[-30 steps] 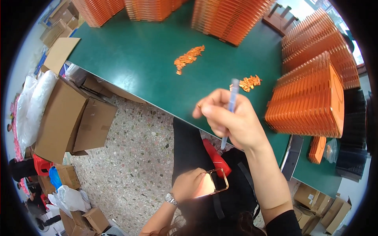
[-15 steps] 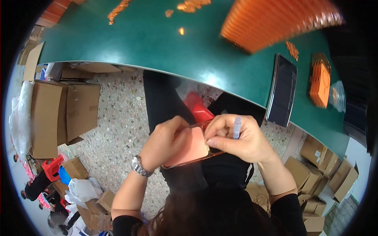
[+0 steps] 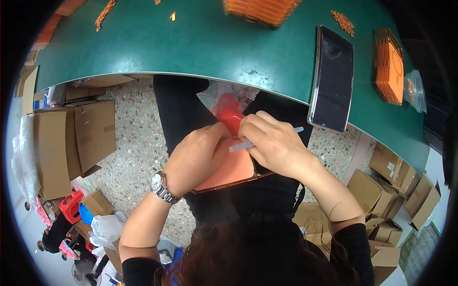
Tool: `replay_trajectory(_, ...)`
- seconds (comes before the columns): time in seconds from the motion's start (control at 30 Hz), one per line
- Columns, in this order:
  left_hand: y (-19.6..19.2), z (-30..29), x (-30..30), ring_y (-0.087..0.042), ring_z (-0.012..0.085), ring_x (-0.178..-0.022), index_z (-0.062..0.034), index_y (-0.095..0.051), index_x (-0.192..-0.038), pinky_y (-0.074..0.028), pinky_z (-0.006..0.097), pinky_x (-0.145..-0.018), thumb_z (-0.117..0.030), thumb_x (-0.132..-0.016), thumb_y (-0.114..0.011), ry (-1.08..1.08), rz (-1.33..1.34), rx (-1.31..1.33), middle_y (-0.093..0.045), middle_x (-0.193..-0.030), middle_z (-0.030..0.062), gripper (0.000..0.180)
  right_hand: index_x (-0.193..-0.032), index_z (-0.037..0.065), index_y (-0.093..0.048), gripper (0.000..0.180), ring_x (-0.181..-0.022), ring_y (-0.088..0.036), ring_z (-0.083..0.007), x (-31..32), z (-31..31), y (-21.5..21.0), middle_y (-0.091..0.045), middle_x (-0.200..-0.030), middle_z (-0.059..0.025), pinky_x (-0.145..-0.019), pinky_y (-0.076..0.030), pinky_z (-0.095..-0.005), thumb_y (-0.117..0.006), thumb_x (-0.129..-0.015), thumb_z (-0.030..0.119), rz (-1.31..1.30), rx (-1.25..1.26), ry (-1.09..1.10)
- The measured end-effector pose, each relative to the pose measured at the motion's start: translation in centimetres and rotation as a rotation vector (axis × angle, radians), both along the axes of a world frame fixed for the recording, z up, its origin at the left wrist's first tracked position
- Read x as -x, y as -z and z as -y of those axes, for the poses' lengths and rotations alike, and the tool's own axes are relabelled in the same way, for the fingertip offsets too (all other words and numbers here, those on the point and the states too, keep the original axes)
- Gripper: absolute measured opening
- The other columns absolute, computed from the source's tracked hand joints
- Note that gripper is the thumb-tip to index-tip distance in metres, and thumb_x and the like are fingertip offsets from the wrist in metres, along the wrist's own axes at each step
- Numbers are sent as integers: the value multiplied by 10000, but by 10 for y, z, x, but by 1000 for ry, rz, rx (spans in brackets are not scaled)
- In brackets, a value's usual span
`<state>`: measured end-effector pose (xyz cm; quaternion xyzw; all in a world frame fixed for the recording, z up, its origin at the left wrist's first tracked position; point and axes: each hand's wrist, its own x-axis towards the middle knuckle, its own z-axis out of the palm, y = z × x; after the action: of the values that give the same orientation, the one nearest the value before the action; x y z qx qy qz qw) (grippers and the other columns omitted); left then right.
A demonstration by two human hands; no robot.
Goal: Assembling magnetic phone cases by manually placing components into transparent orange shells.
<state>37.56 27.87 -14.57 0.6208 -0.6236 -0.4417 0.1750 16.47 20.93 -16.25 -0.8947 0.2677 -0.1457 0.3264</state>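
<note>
My left hand [image 3: 198, 155], with a watch on its wrist, grips an orange phone case [image 3: 234, 172] over my lap. The case has a shiny rim and a dark area at its right end. My right hand [image 3: 276, 145] is closed around a slim, translucent pen-like stick [image 3: 241, 146], which slants across its fingers above the case. Its curled fingertips are hidden, so I cannot tell whether they touch the case. Just beyond both hands is a red object [image 3: 230, 117], partly covered by them.
On the green table [image 3: 191, 52] lie a large dark-screened phone [image 3: 332, 78], stacked orange cases [image 3: 389, 66], a tall case stack [image 3: 262, 10], small orange pieces [image 3: 342, 23] and a clear plastic cup [image 3: 415, 90]. Cardboard boxes [image 3: 95, 136] stand left and right.
My right hand has turned over, its back now facing up, and the stick has swung from upright to slanting across the case. The view has shifted, showing less of the tall case stack.
</note>
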Motion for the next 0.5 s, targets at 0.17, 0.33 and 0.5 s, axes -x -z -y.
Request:
replay_trajectory(0.17,-1,0,-3,-698,401,-828,22,-661,-1005,-544,434,-718,-25,-871,-633,7,26,-15,-714,-916,217,145,-955,28,-635,208,-897,-626,-290,-4,1,3,-625,-954,-88,-683,-560,-405,-735,-773,32,-11,8,-16)
replay_trajectory(0.33,6,-2,-7,-700,384,-821,-11,-652,-994,-542,452,-714,-37,-862,-626,35,84,-20,-714,-906,188,137,-1018,18,-644,263,-903,-631,-314,-11,0,2,-636,-988,-105,-702,-570,-426,-733,-770,1,-106,-20,-57)
replay_trajectory(0.5,10,-6,-4,-698,384,-799,-48,-610,-974,-549,470,-685,-81,-892,-643,90,187,39,-706,-880,162,94,-1020,12,-634,249,-960,-643,-339,-9,-6,12,-634,-1009,-119,-738,-574,-433,-735,-792,12,-94,-74,-56)
